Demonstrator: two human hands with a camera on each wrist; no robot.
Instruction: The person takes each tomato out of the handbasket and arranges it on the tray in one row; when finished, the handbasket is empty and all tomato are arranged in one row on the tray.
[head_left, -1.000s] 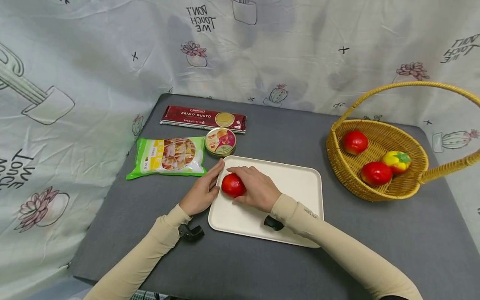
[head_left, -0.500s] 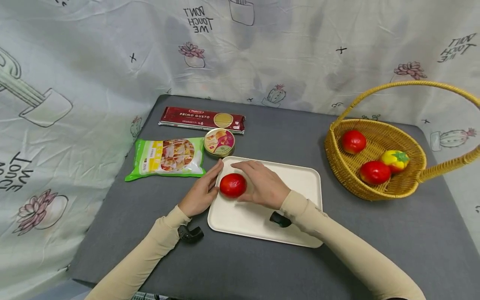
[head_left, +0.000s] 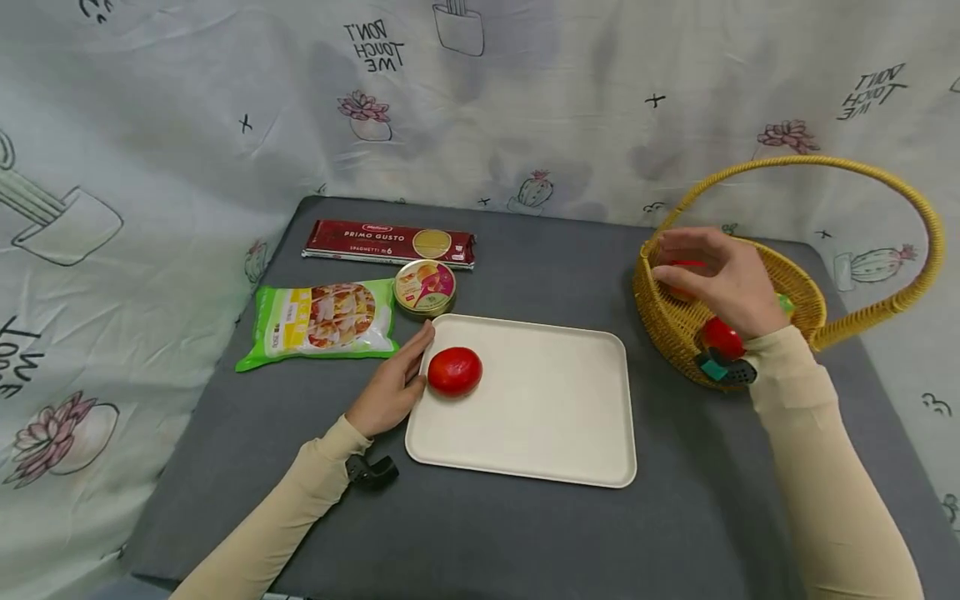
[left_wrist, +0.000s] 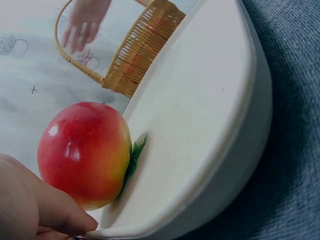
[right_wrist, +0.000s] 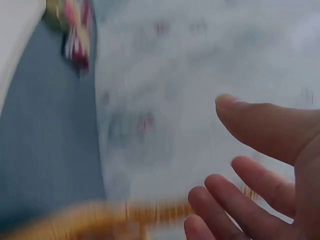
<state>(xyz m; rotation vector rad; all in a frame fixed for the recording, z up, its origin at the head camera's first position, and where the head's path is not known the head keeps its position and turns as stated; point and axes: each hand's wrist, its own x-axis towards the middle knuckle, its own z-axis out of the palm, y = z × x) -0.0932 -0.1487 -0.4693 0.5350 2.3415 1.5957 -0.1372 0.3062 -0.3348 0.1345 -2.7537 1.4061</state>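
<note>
On the left end of the cream tray (head_left: 540,408) lies a red fruit (head_left: 454,372). The left wrist view shows its yellow underside and green leaves (left_wrist: 134,159) against the tray. My left hand (head_left: 388,387) rests along the tray's left edge, fingers straight, its thumb (left_wrist: 65,212) at the rim beside the fruit. Over the yellow wicker basket (head_left: 654,321) my right hand (head_left: 727,279) reaches with thumb and fingers spread apart, holding nothing. Beneath it one red fruit (head_left: 722,337) shows, and another (head_left: 681,293) appears between thumb and fingers, partly hidden.
Behind the tray stands a round tin (head_left: 424,287). A green food bag (head_left: 322,321) lies left of it, a dark red spaghetti pack (head_left: 390,242) farther back. The basket's tall handle (head_left: 933,242) arches up to the right of my right hand.
My right hand has let go of the red fruit on the tray and swung right, over the basket. The left hand stays at the tray's edge; the head view has shifted slightly.
</note>
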